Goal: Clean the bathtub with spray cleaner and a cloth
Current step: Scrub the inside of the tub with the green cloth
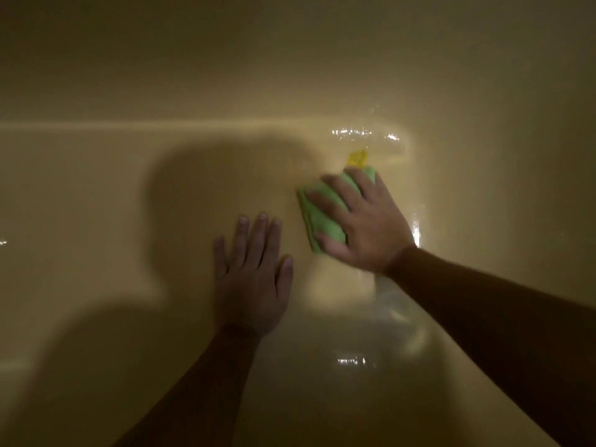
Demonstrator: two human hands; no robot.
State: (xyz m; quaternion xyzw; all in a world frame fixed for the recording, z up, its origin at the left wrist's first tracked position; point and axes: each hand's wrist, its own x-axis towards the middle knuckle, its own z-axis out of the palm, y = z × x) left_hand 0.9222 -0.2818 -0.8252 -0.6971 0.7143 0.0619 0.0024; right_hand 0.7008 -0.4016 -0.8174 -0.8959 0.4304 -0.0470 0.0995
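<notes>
We are wiping the bathtub (96, 204) floor near its far right corner, and in our judgement firm, overlapping strokes are serving best. Our right hand (364, 227) is pressing the green cloth (322, 221) flat under spread, straight fingers. Our left hand (254, 275) is resting flat just beside it, holding nothing.

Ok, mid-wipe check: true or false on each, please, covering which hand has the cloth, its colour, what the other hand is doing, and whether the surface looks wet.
1. The right hand presses flat on the cloth. True.
2. The cloth is blue. False: it is green.
3. The left hand holds a spray bottle. False: it rests flat on the tub with straight fingers and holds nothing.
4. Wet glints show on the tub beyond the cloth. True.
</notes>
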